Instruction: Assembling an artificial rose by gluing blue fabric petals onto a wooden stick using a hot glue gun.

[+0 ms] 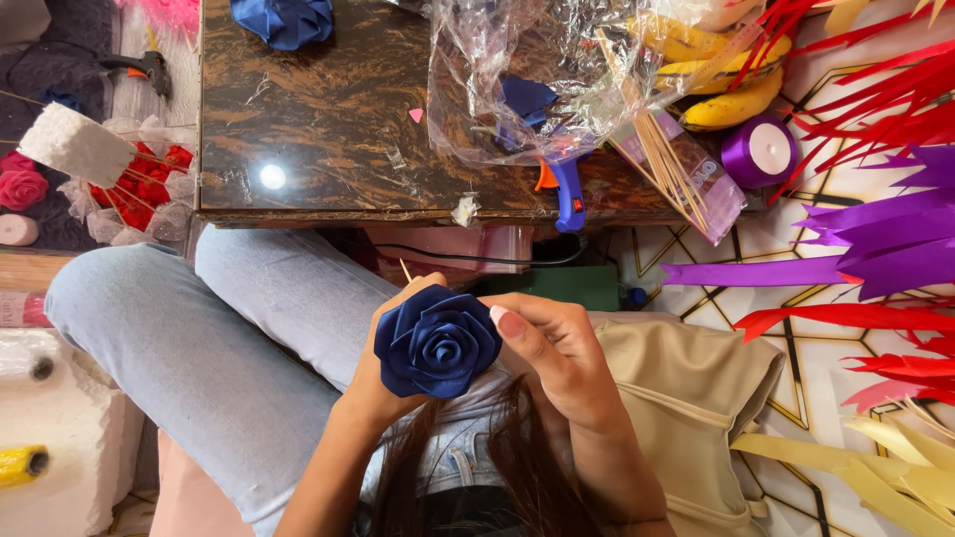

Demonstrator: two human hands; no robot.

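A dark blue ribbon rose (438,343) on a thin wooden stick sits low in the middle of the head view, above my lap. My left hand (376,390) grips it from below and behind, with the stick's tip poking out above the fingers. My right hand (555,348) pinches the rose's right edge between thumb and fingers. Both hands are over my jeans-clad legs (199,338).
A dark marbled table (328,119) carries a blue glue gun (567,189), clear plastic wrap, wooden skewers (667,159), a purple ribbon spool (761,151) and blue fabric (286,20). Red, purple and yellow ribbon strips lie at right. Red roses and white foam sit at left.
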